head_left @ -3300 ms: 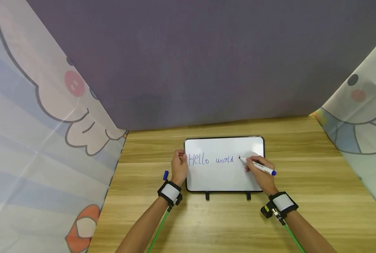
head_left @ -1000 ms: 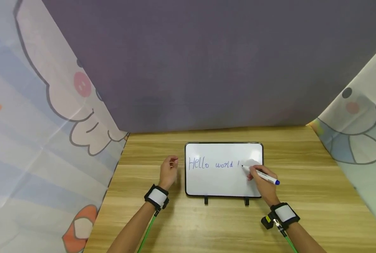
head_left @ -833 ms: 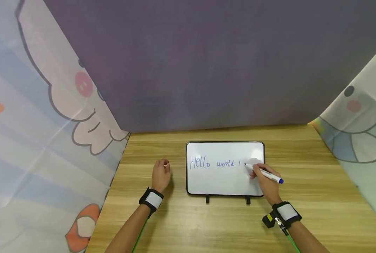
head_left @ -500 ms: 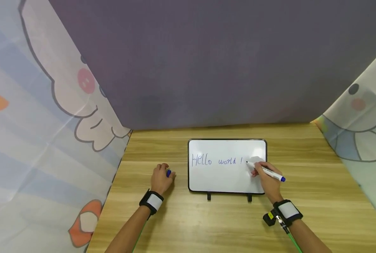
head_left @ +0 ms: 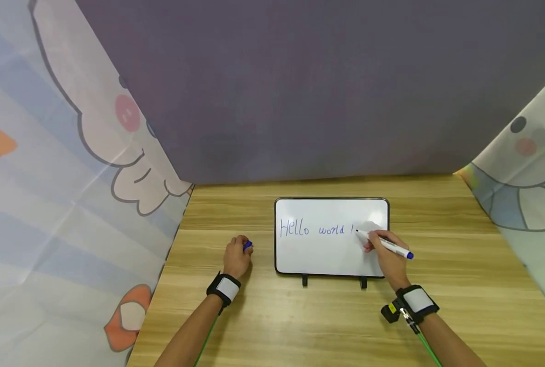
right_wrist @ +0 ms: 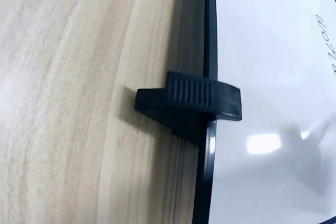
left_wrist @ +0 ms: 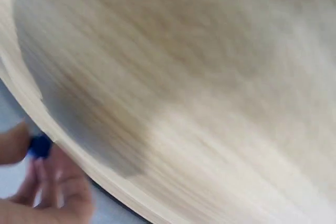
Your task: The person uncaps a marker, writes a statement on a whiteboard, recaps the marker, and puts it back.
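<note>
A white marker (head_left: 395,248) with a blue end is held in my right hand (head_left: 392,265), its dark tip near the exclamation mark on the whiteboard (head_left: 320,257). Blue writing on the black-framed board reads "Hello world !". To the left of the board, over the table, my left hand (head_left: 237,259) pinches a small blue marker cap (head_left: 247,245). In the left wrist view the cap (left_wrist: 40,146) shows between thumb and fingers. The right wrist view shows the board's lower edge but not my right hand.
Black feet (head_left: 305,280) support the board's lower edge; one foot (right_wrist: 189,98) fills the middle of the right wrist view. The wooden table (head_left: 309,326) meets a grey wall (head_left: 290,102) behind and printed cartoon sheets (head_left: 70,229) at the sides.
The exclamation mark has been added after "world". My left hand has let go of the board's left edge, moved left and picked up the blue cap. The marker has shifted slightly right.
</note>
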Motion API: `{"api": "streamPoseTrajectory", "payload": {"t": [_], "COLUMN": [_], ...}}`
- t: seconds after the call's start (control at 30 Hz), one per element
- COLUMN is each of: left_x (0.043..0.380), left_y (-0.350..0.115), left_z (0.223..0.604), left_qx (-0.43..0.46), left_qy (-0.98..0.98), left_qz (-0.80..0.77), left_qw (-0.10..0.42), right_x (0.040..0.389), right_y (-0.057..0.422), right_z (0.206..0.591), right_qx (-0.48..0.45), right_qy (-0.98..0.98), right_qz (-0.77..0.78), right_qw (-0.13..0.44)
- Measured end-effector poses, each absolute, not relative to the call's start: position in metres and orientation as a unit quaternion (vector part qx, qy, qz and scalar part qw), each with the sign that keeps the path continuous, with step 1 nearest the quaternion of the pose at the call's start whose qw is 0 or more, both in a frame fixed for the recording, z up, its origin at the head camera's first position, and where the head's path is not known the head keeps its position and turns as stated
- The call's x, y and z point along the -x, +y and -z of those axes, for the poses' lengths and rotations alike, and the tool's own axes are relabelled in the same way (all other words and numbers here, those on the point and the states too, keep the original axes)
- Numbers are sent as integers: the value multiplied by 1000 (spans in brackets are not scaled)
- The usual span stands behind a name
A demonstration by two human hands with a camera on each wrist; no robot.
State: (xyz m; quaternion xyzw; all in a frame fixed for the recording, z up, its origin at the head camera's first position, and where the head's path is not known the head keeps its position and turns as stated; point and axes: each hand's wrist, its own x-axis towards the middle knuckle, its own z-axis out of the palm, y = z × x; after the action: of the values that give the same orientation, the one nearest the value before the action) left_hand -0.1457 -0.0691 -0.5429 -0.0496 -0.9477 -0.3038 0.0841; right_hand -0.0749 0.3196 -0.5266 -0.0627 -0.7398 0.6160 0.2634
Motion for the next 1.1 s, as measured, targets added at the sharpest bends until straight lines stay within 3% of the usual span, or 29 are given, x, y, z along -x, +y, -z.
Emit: {"api": "streamPoseTrajectory", "payload": {"t": [0.2, 0.33, 0.57, 0.7, 1.1], "left_x": [145, 142, 131, 128, 125], "left_y": [-59, -45, -11, 7, 31], "left_z": [524, 502, 473, 465, 455], "left_qx": [111, 159, 213, 231, 300], "left_qy": [-903, -878, -857, -857, -852], "left_qz": [383, 408, 444, 444, 402], "left_qw": [163, 194, 150, 121, 151], "right_x": [85, 97, 89, 87, 86], "right_y": [322, 319, 251, 223, 201], "right_z": [542, 552, 475, 452, 446], "right_qx": [46, -17, -6, -34, -58], "right_qy": [-729, -699, -738, -735, -716], "right_qz": [-637, -671, -648, -659, -681], "right_qw": [246, 244, 188, 157, 144]}}
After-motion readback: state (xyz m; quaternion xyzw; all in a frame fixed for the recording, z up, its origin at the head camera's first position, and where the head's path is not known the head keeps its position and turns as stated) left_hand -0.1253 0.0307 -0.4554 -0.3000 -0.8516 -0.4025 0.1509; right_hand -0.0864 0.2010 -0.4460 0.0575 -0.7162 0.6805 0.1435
